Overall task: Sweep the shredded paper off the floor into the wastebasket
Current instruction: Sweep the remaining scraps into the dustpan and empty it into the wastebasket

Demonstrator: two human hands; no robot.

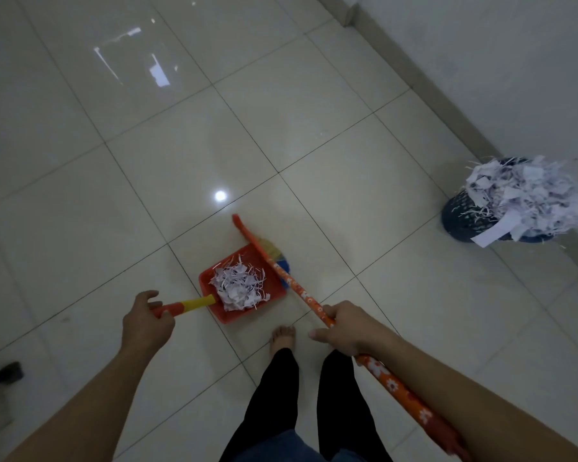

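Observation:
A red dustpan (274,293) sits on the tiled floor just ahead of my feet, with a heap of shredded paper (239,286) in it. My left hand (146,320) grips its red and yellow handle (184,306). My right hand (342,326) grips the orange flowered broom handle (297,290). The broom's head (274,253) rests against the pan's far right edge. The dark wastebasket (461,216) stands at the right by the wall, overflowing with shredded paper (524,195).
My bare foot (282,338) and dark trouser legs are right below the dustpan. A white wall with a baseboard (424,85) runs along the right. A dark object (0,375) lies at the left edge. Glossy tiles spread ahead.

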